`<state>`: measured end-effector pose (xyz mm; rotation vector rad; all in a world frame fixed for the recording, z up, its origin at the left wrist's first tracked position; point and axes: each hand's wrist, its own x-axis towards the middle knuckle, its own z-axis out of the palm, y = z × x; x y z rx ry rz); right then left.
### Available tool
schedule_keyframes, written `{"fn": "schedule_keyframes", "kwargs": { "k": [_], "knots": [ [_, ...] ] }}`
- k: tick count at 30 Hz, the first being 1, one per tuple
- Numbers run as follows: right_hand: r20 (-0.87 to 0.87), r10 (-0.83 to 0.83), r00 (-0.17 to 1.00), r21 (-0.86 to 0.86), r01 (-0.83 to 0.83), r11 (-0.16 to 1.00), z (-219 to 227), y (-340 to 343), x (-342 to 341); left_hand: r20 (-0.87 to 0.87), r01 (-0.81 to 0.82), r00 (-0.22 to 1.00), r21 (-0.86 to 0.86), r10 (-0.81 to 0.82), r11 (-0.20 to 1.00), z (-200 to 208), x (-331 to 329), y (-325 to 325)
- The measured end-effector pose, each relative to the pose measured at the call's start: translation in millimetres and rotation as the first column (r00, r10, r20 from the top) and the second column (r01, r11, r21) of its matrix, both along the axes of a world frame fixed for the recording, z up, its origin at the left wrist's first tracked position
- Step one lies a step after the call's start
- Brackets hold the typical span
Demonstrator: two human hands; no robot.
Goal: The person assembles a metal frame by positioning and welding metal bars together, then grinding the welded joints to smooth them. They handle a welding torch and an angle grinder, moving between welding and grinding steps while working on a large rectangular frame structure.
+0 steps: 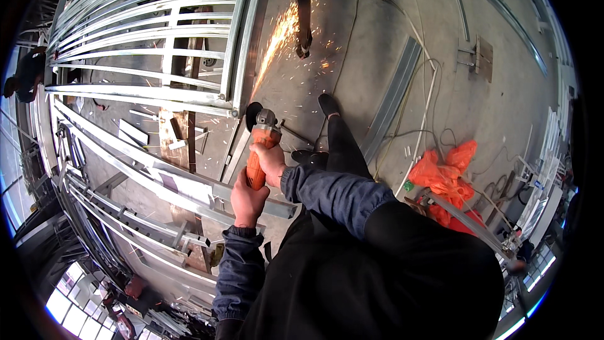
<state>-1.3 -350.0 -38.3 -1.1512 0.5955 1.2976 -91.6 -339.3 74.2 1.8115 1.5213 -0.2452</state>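
Both my hands grip an orange angle grinder (267,135) with a silver gear head. My left hand (247,198) is closed round the rear of its body, and my right hand (271,162) wraps the body nearer the head. The dark disc (253,115) meets the near corner of a galvanized steel frame (237,82), though the exact contact spot is hard to see. A bright stream of sparks (277,44) flies away from the disc, up along the frame's right side. Parallel silver bars (145,34) make up the rest of the frame.
Long metal profiles (151,167) lie to my left over a wooden beam (179,138). A dark post-like object (303,12) stands in the sparks' path. Right of my feet are a steel channel (395,94), cables and an orange plastic heap (443,173). Another person (29,74) is at far left.
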Motion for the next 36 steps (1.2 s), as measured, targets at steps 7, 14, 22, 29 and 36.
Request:
{"fn": "schedule_keyframes", "kwargs": {
  "k": [7,14,22,29,36],
  "knots": [
    [-0.004,0.005,1.0,-0.034,-0.006,0.999,-2.7,5.6,8.2,0.003,0.004,1.0,0.022,-0.004,1.0,-7.1,4.7,3.1],
    [0.043,-0.069,0.997,0.024,0.068,0.997,3.7,-1.2,-6.5,0.021,-0.019,1.0,-0.011,0.02,1.0,2.1,-5.1,-2.9],
    [0.056,-0.018,0.998,0.03,0.016,0.999,7.7,-0.4,2.3,0.034,-0.04,0.999,0.015,0.039,0.999,2.8,1.2,-6.1],
    [0.048,-0.018,0.999,0.108,0.013,0.994,25.1,-2.8,6.9,0.012,-0.031,0.999,0.063,0.031,0.998,21.3,7.3,-9.8],
    [0.002,0.02,1.0,0.049,-0.02,0.999,40.4,-3.5,10.2,-0.008,-0.033,0.999,-0.011,0.033,0.999,25.6,4.3,-10.5]
  ]
}}
